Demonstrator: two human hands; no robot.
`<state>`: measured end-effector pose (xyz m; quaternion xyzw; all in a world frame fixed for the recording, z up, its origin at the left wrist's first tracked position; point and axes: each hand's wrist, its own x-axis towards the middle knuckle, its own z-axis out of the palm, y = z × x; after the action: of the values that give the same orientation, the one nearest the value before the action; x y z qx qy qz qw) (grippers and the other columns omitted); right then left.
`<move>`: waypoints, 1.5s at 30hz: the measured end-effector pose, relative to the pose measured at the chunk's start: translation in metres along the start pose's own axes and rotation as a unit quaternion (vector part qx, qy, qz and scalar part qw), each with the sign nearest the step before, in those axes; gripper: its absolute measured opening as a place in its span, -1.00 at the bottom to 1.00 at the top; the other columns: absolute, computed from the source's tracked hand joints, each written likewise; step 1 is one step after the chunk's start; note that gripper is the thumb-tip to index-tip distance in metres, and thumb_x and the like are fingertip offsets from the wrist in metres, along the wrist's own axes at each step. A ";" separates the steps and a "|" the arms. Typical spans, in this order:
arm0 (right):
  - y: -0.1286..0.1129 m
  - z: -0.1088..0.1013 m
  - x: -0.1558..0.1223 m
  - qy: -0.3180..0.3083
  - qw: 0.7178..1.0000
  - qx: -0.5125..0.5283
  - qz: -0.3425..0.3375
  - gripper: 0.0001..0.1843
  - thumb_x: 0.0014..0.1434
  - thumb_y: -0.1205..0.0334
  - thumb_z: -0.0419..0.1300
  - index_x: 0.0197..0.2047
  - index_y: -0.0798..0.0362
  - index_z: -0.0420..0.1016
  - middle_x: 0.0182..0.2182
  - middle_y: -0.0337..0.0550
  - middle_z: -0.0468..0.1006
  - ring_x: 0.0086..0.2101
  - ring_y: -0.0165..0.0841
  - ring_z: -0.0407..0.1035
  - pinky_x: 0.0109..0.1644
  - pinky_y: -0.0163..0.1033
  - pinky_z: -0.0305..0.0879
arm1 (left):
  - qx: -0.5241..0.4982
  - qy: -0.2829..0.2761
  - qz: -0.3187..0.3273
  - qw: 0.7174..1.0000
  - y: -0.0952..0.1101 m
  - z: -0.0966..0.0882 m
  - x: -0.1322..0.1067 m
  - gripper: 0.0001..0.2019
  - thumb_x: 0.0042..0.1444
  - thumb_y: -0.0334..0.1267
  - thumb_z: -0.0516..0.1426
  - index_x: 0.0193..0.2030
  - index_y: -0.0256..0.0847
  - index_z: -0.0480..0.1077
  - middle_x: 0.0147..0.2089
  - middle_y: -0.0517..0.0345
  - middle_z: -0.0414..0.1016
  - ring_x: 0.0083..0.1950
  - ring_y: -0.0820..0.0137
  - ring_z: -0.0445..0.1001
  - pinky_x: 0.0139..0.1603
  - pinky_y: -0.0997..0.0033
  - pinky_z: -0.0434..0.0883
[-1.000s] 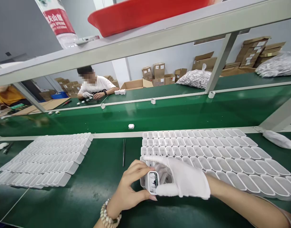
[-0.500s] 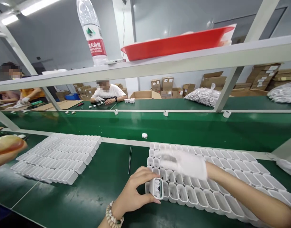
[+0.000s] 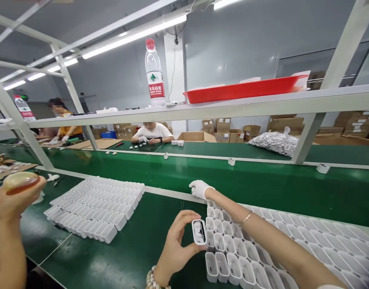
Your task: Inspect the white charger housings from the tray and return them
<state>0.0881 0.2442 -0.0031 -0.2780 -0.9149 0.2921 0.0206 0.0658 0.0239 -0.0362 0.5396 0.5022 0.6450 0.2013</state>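
- Left hand [image 3: 179,249], bare, is clamped on a white housing [image 3: 199,233], thumb at its lower edge and fingers at its upper edge.
- That housing is held above the green table [image 3: 136,253], just beside the left edge of the right-hand block of cups [image 3: 228,245]; its open mouth faces the wearer, showing pale and dark parts inside.
- Only the fingertips grip it, so a slackened pinch could drop it onto the neighbouring cups; if the parts inside are loose, tipping the mouth downward could spill them.
- Right hand [image 3: 200,188], in a white glove, reaches past the cups to the green belt [image 3: 172,174]; at this angle I cannot tell whether its fingers hold anything.
- Right forearm [image 3: 271,237] crosses low over the cups; lowering it, or drawing it back carelessly, could tip several and break up the rows.
- Farther left, a second block of cups [image 3: 94,204] sits on the table, and beyond it another person's hand [image 3: 10,204] holds up a rounded amber object [image 3: 21,182]; a slip there could disturb the outer rows.
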 end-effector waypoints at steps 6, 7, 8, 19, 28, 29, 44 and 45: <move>-0.010 0.029 -0.016 -0.040 0.996 0.020 -0.074 -0.62 0.17 0.28 0.36 0.06 0.12 0.52 0.13 0.07 0.50 0.18 -0.04 0.33 0.32 0.25 0.19 | 0.001 -0.014 0.033 0.999 0.005 -0.001 0.002 -0.49 0.03 -0.02 0.41 0.11 -0.10 0.53 0.00 -0.07 0.53 0.11 0.08 0.46 0.19 0.02 0.43; -0.011 0.024 -0.024 -0.031 0.995 0.042 -0.088 -0.59 0.18 0.26 0.34 0.11 0.11 0.51 0.19 0.11 0.45 0.24 0.00 0.26 0.36 0.26 0.12 | 0.000 -0.012 0.037 0.999 0.005 -0.002 0.003 -0.47 0.02 -0.02 0.41 0.12 -0.10 0.52 0.00 -0.06 0.54 0.12 0.08 0.46 0.21 0.00 0.42; -0.011 0.018 -0.035 -0.030 0.992 0.071 -0.102 -0.57 0.23 0.21 0.29 0.16 0.09 0.48 0.22 0.13 0.43 0.26 -0.01 0.25 0.37 0.22 0.14 | -0.002 -0.011 0.037 0.999 0.004 -0.003 0.004 -0.45 0.01 -0.03 0.42 0.14 -0.09 0.50 0.01 -0.06 0.54 0.12 0.08 0.45 0.22 -0.01 0.42; 0.009 0.014 -0.183 -0.161 0.847 0.486 -0.142 -0.47 0.04 0.04 0.45 0.02 0.06 0.46 -0.36 -0.24 0.52 -0.38 -0.39 0.46 -0.32 -0.29 0.35 | 0.020 -0.109 0.004 0.994 0.004 0.003 -0.003 -0.48 -0.11 0.04 0.47 -0.04 -0.11 0.52 0.11 -0.09 0.47 0.27 0.08 0.34 0.27 0.03 0.38; 0.030 0.000 -0.212 0.028 0.904 0.427 -0.016 -0.56 -0.04 0.00 0.39 -0.15 0.04 0.45 -0.30 -0.08 0.63 -0.45 -0.29 0.47 -0.43 -0.16 0.41 | 0.477 0.034 -0.212 0.853 -0.041 -0.016 0.017 -0.78 0.23 -0.11 0.21 -0.19 -0.24 0.37 -0.20 -0.01 0.49 -0.07 0.13 0.53 -0.06 0.22 0.47; 0.030 -0.002 -0.213 0.053 0.910 0.411 -0.027 -0.61 -0.05 0.04 0.39 -0.18 0.03 0.46 -0.22 -0.06 0.63 -0.32 -0.24 0.52 -0.24 -0.09 0.48 | 0.499 0.029 -0.225 0.836 -0.048 -0.010 0.016 -0.83 0.24 -0.18 0.19 -0.21 -0.24 0.36 -0.21 -0.04 0.49 -0.05 0.10 0.52 -0.05 0.21 0.46; 0.020 -0.003 -0.220 0.226 0.898 0.377 -0.017 -0.64 0.08 -0.03 0.23 -0.12 -0.06 0.27 -0.22 -0.09 0.50 -0.15 -0.16 0.49 0.05 0.06 0.43 | 0.374 0.041 0.025 0.926 0.035 0.006 0.048 -0.65 0.44 -0.08 -0.11 -0.08 -0.18 0.43 -0.46 0.20 0.40 -0.48 0.34 0.44 -0.45 0.44 0.38; 0.020 -0.001 -0.219 0.244 0.896 0.370 -0.021 -0.63 0.10 -0.01 0.22 -0.09 -0.06 0.29 -0.21 -0.07 0.51 -0.15 -0.17 0.49 0.05 0.06 0.44 | 0.350 0.036 0.067 0.934 0.039 0.012 0.043 -0.66 0.43 -0.08 -0.07 -0.14 -0.17 0.46 -0.46 0.18 0.42 -0.47 0.35 0.46 -0.47 0.45 0.37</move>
<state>0.2836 0.1444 0.0144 -0.2931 -0.7128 0.5320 0.3507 0.0732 0.0477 0.0178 0.5846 0.6656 0.4598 -0.0620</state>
